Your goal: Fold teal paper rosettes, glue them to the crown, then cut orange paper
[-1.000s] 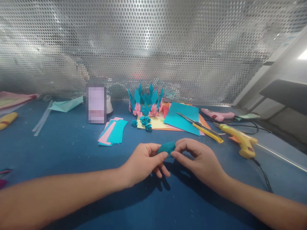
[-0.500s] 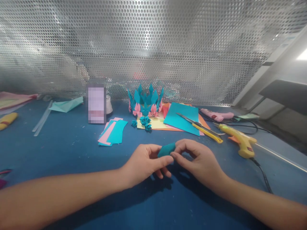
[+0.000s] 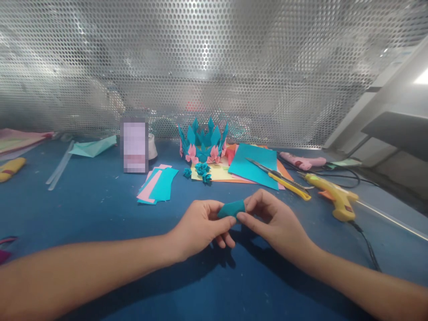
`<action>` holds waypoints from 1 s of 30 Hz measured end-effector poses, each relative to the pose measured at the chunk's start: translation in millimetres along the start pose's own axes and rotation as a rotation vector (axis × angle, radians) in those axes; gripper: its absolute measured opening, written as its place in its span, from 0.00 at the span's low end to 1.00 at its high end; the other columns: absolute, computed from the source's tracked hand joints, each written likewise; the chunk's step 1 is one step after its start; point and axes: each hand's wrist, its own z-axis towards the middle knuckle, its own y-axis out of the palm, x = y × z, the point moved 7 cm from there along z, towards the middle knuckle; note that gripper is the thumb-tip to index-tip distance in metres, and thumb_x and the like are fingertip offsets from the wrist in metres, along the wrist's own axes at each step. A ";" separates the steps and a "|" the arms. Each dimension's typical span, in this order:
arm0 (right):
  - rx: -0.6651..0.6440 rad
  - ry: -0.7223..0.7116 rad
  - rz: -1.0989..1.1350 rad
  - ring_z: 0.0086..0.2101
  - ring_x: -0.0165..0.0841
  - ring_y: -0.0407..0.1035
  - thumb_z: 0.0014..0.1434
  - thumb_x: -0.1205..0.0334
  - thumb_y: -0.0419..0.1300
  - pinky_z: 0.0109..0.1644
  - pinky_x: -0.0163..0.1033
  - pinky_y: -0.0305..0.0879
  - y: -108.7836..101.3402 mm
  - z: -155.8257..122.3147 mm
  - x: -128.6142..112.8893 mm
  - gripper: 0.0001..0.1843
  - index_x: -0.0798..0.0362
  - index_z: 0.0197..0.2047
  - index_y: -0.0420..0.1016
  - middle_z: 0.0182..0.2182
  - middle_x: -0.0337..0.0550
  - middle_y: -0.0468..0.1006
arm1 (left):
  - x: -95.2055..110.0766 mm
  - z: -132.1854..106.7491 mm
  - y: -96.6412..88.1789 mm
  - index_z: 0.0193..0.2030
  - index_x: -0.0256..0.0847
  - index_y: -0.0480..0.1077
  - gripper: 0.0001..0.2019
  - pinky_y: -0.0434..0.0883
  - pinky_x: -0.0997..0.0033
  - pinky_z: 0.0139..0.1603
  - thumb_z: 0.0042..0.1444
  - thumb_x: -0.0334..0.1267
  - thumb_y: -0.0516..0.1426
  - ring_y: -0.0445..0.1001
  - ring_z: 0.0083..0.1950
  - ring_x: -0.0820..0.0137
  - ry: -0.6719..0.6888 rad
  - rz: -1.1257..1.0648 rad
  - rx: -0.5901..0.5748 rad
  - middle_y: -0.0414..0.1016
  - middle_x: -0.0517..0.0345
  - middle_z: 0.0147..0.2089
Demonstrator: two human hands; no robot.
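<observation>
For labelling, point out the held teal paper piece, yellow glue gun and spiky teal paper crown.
Held teal paper piece (image 3: 232,208): head view, exposed face.
Yellow glue gun (image 3: 333,189): head view, body.
Spiky teal paper crown (image 3: 203,154): head view, lower front.

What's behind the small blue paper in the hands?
Beyond the small blue paper: table, then a large blue sheet. The left hand has its index finger behind the left end; that fingertip and the paper's far side are covered.

That small paper (image 3: 232,208) is showing teal, the tabletop (image 3: 110,200) blue, the crown (image 3: 203,154) teal and pink, the panel (image 3: 234,53) dotted silver.
</observation>
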 end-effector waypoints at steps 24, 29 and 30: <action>-0.015 0.007 -0.053 0.25 0.27 0.67 0.52 0.59 0.61 0.29 0.32 0.67 0.2 -2.6 -7.2 0.09 0.52 0.26 0.65 0.24 0.36 0.69 | -0.2 -1.3 1.5 0.31 0.33 0.69 0.08 0.64 0.82 0.21 0.48 0.36 0.62 0.69 0.20 0.79 -0.006 -0.010 -0.011 0.72 0.60 0.19; 0.022 -0.005 -0.039 0.26 0.27 0.67 0.52 0.60 0.62 0.30 0.32 0.68 -0.9 -2.4 -7.0 0.09 0.52 0.26 0.65 0.24 0.36 0.70 | 2.3 -0.2 0.1 0.32 0.33 0.70 0.06 0.64 0.82 0.21 0.48 0.32 0.61 0.68 0.19 0.80 -0.003 -0.003 0.029 0.72 0.61 0.18; 0.022 -0.004 -0.037 0.26 0.27 0.67 0.52 0.61 0.61 0.31 0.32 0.68 -0.7 -2.4 -6.7 0.08 0.52 0.27 0.65 0.24 0.36 0.70 | 2.7 0.0 -0.7 0.32 0.33 0.70 0.06 0.64 0.83 0.20 0.49 0.32 0.61 0.68 0.18 0.80 -0.005 -0.002 0.040 0.71 0.62 0.18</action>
